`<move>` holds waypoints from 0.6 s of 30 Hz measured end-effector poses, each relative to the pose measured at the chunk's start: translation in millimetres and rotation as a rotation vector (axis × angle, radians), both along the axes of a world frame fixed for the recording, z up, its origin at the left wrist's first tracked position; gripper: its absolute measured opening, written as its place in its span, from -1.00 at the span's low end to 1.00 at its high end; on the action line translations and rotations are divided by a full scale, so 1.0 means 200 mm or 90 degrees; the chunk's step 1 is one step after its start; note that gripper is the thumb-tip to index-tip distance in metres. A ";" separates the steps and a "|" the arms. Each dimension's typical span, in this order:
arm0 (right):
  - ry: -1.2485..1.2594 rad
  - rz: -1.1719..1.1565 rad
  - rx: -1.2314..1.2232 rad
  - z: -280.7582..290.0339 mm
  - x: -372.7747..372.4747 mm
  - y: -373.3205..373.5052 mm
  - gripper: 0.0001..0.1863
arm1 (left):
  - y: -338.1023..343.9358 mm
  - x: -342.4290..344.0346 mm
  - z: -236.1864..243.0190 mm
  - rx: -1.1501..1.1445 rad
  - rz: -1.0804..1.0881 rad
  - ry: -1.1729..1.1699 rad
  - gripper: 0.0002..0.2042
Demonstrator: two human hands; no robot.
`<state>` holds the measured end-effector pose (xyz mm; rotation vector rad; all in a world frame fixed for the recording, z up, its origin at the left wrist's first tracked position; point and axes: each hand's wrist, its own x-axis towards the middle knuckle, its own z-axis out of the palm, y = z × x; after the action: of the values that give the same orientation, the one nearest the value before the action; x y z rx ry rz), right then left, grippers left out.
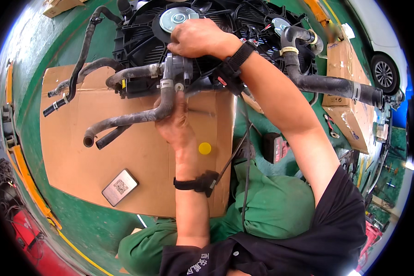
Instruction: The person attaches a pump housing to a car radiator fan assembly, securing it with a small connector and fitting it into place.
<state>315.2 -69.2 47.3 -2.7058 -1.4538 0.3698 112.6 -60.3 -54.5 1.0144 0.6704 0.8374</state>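
One grey metal housing (173, 68) with rubber hoses (124, 120), held at near edge of black fan assembly (142, 36). Left hand (174, 126) cradles housing and lower hose from beneath; right hand (200, 39) curled at top, over fan assembly (fingertips hidden, cannot tell what they pinch). Risk: hoses jutting out from fan assembly could twist housing loose if left grip slackens; wrist cable (247, 175) might snag.

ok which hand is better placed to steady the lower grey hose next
Probably the left: the left hand is at that hose's bend, while the right hand is up at the far end of the grey fitting.
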 end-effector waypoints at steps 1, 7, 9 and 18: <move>0.008 -0.004 -0.007 0.00 -0.01 0.00 -0.57 | 0.00 0.00 -0.02 0.050 0.014 0.024 -0.84; 0.009 -0.052 0.104 -0.12 0.02 -0.06 -0.55 | -0.04 0.05 0.00 0.070 0.043 0.056 -0.77; 0.011 -0.069 0.147 -0.12 0.00 -0.09 -0.56 | -0.05 0.07 0.06 0.078 0.064 0.074 -0.78; 0.165 0.049 0.541 0.01 -0.24 -0.25 -0.85 | -0.02 0.10 0.04 0.149 0.094 0.106 -0.81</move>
<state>266.7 -119.9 49.8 -1.8577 -1.2512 0.0628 133.2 -65.2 -47.0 1.2670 0.8100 0.9829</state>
